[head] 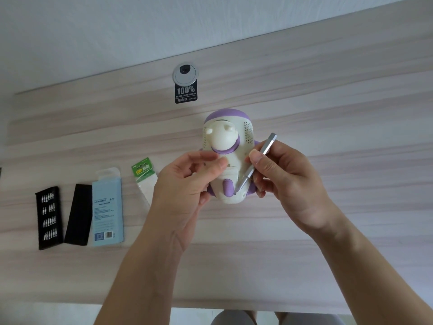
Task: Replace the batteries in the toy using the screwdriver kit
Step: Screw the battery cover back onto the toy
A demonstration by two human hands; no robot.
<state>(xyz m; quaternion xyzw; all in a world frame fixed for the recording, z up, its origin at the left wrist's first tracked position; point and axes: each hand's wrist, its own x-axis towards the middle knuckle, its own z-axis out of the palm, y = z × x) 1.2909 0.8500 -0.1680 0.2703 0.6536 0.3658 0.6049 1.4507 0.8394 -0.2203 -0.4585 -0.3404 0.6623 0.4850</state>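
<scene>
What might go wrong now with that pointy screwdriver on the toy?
1. The screwdriver tip rests on the toy close to the left hand. If it slips, it might poke a finger or scratch the plastic.
2. The right hand holds the screwdriver slanted, so it may not grip a screw well.
3. The bit tray lies open, and a bump might scatter the bits.

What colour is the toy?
The toy is cream-white with purple parts, clearest in the head view.
</scene>
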